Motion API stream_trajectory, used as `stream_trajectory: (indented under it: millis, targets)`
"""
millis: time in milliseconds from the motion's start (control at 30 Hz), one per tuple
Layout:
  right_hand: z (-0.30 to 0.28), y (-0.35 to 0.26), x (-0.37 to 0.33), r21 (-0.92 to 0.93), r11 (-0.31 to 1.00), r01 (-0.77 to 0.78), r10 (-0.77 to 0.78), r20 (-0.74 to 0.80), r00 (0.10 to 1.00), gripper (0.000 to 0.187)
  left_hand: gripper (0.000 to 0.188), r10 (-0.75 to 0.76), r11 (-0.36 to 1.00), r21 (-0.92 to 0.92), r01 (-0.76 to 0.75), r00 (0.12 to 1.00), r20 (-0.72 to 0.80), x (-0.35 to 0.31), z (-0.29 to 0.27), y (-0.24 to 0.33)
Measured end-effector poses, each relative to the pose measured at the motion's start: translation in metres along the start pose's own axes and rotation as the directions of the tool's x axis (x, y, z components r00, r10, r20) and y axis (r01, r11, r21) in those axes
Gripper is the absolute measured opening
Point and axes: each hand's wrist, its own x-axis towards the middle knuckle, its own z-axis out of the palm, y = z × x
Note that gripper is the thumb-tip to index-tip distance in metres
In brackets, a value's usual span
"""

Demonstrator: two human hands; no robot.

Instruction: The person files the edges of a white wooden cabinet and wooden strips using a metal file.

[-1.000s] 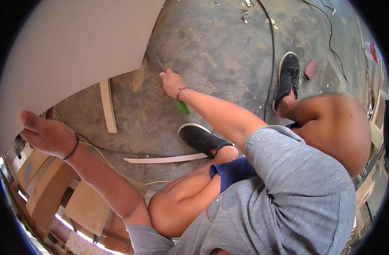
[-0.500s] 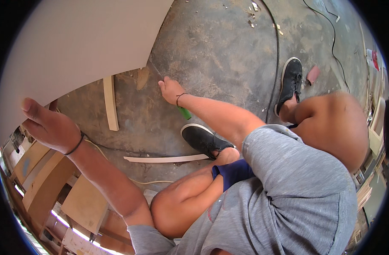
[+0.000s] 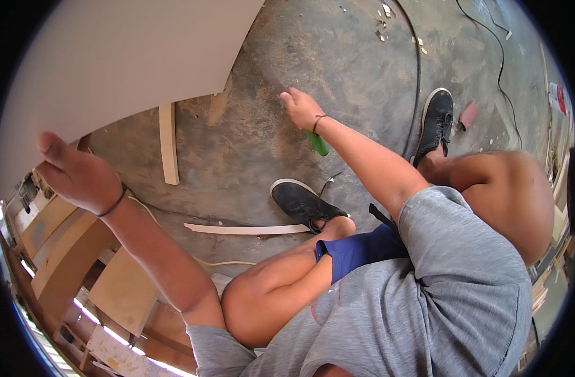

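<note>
A large whitish panel (image 3: 130,56) with a curved lower edge fills the upper left. My left hand (image 3: 80,176) grips its near edge, thumb on top and fingers mostly hidden beneath. Away from the panel's right corner, my right hand (image 3: 305,112) is closed round a tool with a green handle (image 3: 317,144). The handle's end sticks out behind the fist. A long thin grey blade (image 3: 265,70) points up and left from the fingers, too smeared by motion to tell its kind.
On the grey floor lie a pale wood strip (image 3: 168,144), a thin white strip (image 3: 243,229) by my left shoe (image 3: 300,201), and a reddish scrap (image 3: 468,116) by my right shoe (image 3: 435,119). A black cable (image 3: 414,69) crosses the floor. Wooden boards (image 3: 124,289) are at lower left.
My right hand has moved right and slightly up with the green-handled tool, drawing it away from the panel's corner. My left hand stays on the panel, which has barely shifted.
</note>
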Motion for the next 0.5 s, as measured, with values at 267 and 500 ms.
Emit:
stream_trajectory:
  millis: [267,500]
  targets:
    - [0.061,0.013,0.014,-0.111,0.981,0.161,-0.162,-0.002,0.987,0.04,0.071,0.021,1.0,0.019,-0.023,0.998,0.063,-0.002,0.0,0.008]
    - [0.02,0.0,0.0,-0.031,0.998,0.046,-0.044,0.061,0.997,0.038,0.069,0.044,0.999,-0.025,-0.043,0.997,0.063,0.002,-0.003,0.003]
